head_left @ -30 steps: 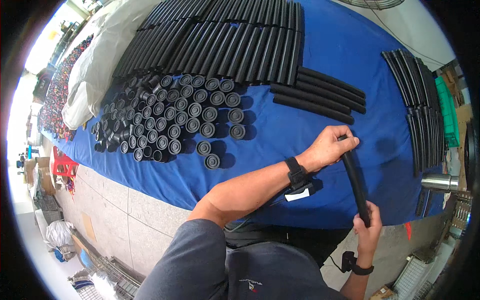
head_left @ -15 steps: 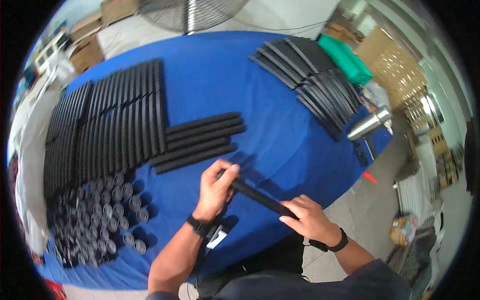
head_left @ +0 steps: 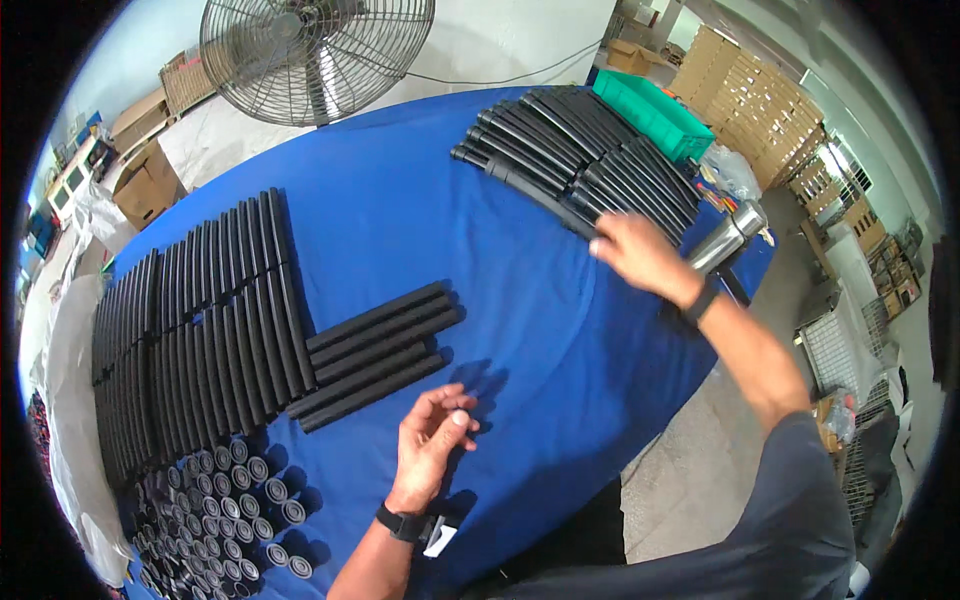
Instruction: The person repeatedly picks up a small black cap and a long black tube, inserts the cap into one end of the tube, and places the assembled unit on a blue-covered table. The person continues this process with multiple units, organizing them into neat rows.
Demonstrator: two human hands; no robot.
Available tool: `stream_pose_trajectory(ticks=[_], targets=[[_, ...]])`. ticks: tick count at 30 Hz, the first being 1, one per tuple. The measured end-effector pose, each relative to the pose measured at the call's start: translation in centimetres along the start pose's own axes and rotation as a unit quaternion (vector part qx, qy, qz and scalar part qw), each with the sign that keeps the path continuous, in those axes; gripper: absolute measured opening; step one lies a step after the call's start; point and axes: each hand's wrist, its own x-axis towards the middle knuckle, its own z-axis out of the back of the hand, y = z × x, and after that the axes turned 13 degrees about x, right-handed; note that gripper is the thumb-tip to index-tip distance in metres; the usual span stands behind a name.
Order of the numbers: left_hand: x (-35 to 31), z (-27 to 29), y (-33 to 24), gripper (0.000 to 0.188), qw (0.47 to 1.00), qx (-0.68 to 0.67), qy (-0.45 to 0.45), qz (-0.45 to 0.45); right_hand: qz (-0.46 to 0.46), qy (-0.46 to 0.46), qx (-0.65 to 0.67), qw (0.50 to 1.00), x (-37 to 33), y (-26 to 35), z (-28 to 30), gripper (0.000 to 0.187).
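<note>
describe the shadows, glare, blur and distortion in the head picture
In the head view, the left hand and round black caps cast dark shadows on the blue cloth; in that view, glare streaks the shiny metal cylinder, the right hand looks slightly blurred, and the fisheye bows the cloth's far edge.

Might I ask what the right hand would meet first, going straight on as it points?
The right hand would probably meet the outermost black tube of the right pile, near its end; whether they touch is unclear.
</note>
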Motion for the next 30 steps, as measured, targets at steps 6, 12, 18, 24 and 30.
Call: stream_pose_trajectory(ticks=[6,12,18,24,30], targets=[[0.1,0.1,0.3,0.034,0.998,0.043,0.027,0.048,-0.145,-0.041,-0.148,0.977,15.1,-9.5,1.2,0.032],[0.5,0.3,0.4,0.034,0.995,0.081,0.044,0.049,-0.247,-0.033,-0.164,0.955,21.8,-13.0,-1.3,0.035],[0.8,0.9,0.1,0.037,0.992,0.099,0.067,0.043,-0.261,-0.008,-0.178,0.949,23.6,-15.9,-3.2,0.035],[0.9,1.0,-0.2,0.036,0.991,0.108,0.072,0.037,-0.220,-0.052,-0.181,0.957,22.7,-18.0,-4.6,0.030],[1.1,0.9,-0.2,0.033,0.987,0.140,0.070,0.025,-0.153,-0.066,-0.168,0.972,22.2,-20.4,-4.3,0.026]])
